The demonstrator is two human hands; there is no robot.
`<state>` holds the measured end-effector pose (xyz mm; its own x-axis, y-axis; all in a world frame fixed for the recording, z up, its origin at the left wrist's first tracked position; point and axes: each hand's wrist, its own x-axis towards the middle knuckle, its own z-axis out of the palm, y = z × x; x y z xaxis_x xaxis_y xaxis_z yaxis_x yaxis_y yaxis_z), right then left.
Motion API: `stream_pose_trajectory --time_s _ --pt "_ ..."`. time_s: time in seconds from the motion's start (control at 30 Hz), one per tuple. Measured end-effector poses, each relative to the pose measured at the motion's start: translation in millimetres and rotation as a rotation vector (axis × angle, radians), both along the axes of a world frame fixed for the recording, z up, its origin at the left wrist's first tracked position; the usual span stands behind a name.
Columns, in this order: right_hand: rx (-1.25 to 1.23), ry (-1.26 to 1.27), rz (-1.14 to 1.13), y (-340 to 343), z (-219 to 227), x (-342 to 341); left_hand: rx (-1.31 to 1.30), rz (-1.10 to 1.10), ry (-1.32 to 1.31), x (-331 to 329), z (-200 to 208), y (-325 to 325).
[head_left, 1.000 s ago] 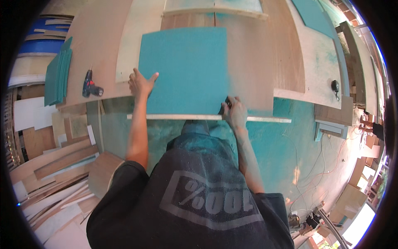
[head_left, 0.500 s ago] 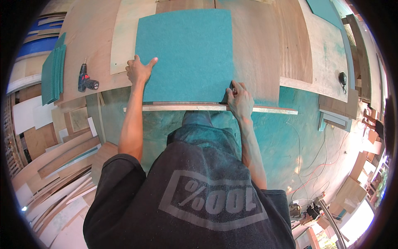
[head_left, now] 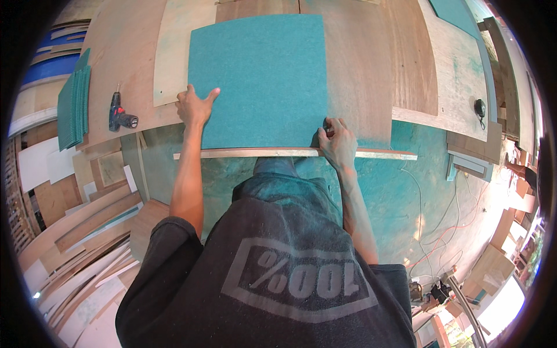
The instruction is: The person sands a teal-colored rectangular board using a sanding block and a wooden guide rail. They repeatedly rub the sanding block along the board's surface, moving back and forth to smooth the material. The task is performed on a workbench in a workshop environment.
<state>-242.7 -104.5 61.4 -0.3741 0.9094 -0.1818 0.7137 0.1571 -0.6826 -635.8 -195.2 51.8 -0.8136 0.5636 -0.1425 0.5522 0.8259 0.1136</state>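
Teal panel [head_left: 258,81] apparently squared to wooden strip [head_left: 243,153]; remaining work undetermined.
Left hand [head_left: 196,108] spread at panel edge; right hand [head_left: 339,142] curled round dark block [head_left: 316,138].

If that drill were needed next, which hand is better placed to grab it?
Probably the left hand: it's at the left edge of the teal panel, nearer the drill. The right hand is at the panel's right edge, farther away.

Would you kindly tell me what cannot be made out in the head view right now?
In the head view:
- Dark object: mostly covered by the right hand; its kind is unclear.
- Underside of the teal panel: hidden by the panel itself.
- Upper-right teal board: cut off by the top edge.
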Motion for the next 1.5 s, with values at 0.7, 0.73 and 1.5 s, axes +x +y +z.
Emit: stream_pose_trajectory --time_s 0.7,0.73,1.5 --pt "0.228 -0.160 0.437 -4.5 42.1 78.0 -0.121 -0.840 -0.154 127.5 30.2 107.6" --pt "0.275 -0.151 0.425 -6.7 33.3 82.1 -0.112 -0.841 -0.177 131.1 31.3 113.2" --pt "0.456 0.002 0.312 190.3 3.3 -29.8 -0.114 -0.905 0.001 1.5 -3.8 321.2"
